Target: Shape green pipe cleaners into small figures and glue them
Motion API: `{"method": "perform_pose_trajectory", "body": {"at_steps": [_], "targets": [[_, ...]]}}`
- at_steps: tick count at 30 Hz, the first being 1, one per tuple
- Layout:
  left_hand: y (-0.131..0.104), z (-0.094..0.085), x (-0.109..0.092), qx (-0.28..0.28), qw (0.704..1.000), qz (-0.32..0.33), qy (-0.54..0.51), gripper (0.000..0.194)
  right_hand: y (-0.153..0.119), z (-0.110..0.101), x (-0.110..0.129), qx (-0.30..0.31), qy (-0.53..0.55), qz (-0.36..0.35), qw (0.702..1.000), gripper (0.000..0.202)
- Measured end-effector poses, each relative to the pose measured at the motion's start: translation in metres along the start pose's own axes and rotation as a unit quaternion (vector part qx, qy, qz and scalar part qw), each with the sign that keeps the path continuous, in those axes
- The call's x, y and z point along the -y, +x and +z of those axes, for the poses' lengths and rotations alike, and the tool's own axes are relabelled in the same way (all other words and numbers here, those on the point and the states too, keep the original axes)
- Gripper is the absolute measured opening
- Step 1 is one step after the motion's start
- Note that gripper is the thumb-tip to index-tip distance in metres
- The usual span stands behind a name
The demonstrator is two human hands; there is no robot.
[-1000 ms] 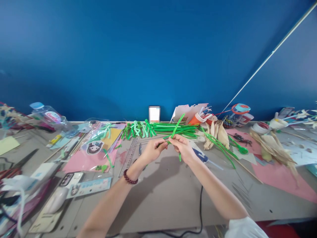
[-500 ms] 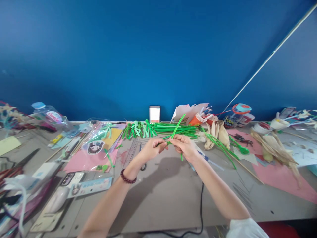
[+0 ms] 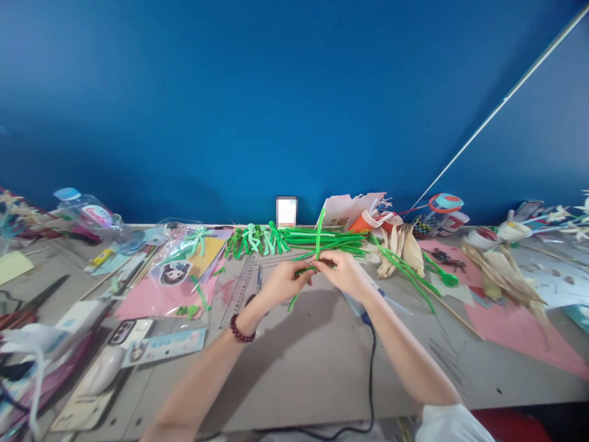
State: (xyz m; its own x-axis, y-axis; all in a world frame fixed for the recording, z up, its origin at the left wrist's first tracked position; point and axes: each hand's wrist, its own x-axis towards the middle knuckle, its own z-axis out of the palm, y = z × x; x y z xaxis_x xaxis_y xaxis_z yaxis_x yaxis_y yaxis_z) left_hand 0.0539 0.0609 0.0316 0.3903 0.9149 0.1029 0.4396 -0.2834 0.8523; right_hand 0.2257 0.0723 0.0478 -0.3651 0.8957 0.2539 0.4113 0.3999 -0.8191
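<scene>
Green pipe cleaners (image 3: 319,230) are pinched between my two hands, which almost touch above the middle of the desk. One length stands nearly upright over my fingertips and another end pokes out low on the left. My left hand (image 3: 291,281), wearing a dark red bead bracelet at the wrist, is closed on them. My right hand (image 3: 343,270) grips them from the other side. The fingers hide where the pieces cross. Behind my hands lies a bundle of straight green pipe cleaners (image 3: 340,240), with twisted green pieces (image 3: 257,238) to its left.
A ruler (image 3: 239,288) lies left of my hands. Further left are a clear plastic bag (image 3: 177,252), a computer mouse (image 3: 105,370) and a bottle (image 3: 87,209). Dried husks (image 3: 411,252) and pink paper (image 3: 519,334) lie right. A black cable (image 3: 372,374) runs down the front.
The upper green end has swung left to nearly upright. The lower end now shows left of centre, under my left hand, instead of below my right hand.
</scene>
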Motion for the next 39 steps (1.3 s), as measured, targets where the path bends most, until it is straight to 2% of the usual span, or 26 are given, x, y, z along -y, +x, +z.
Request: {"method": "perform_pose_trajectory", "body": {"at_steps": [4,7,12,19,21,23,27,30,35,39], "targets": [[0.0,0.001,-0.002,-0.006,0.999,-0.015,-0.037,0.035,-0.001,0.004,-0.001,-0.011,0.008,-0.01,1.0,0.021],[0.0,0.0,-0.004,-0.003,0.998,-0.01,-0.059,0.036,0.0,0.007,-0.007,0.016,0.038,-0.017,0.999,0.023],[0.001,0.002,-0.002,-0.013,0.998,-0.008,-0.059,0.035,0.004,0.004,-0.018,0.036,0.03,-0.018,0.999,0.032],[0.0,0.001,-0.002,-0.004,0.997,-0.002,-0.078,0.034,0.005,-0.003,-0.017,0.082,0.0,-0.031,0.996,0.039],[0.001,0.002,-0.001,0.004,0.994,0.005,-0.11,0.037,0.004,-0.001,-0.017,0.075,0.036,-0.002,0.997,0.043],[0.001,0.004,-0.001,0.009,0.986,0.012,-0.165,0.04,0.002,0.002,-0.016,0.063,0.117,0.031,0.991,0.047],[-0.002,0.009,-0.003,-0.007,0.958,0.042,-0.285,0.043,-0.004,0.015,-0.01,0.042,0.317,0.082,0.944,0.051],[-0.006,0.009,-0.006,-0.012,0.947,0.073,-0.313,0.043,-0.01,0.022,0.001,0.036,0.414,0.112,0.903,0.053],[-0.009,0.004,-0.011,-0.017,0.95,0.1,-0.295,0.04,-0.016,0.026,0.018,0.024,0.506,0.16,0.847,0.054],[-0.01,0.003,-0.011,-0.007,0.947,0.094,-0.308,0.04,-0.017,0.025,0.018,0.03,0.526,0.179,0.831,0.054]]}}
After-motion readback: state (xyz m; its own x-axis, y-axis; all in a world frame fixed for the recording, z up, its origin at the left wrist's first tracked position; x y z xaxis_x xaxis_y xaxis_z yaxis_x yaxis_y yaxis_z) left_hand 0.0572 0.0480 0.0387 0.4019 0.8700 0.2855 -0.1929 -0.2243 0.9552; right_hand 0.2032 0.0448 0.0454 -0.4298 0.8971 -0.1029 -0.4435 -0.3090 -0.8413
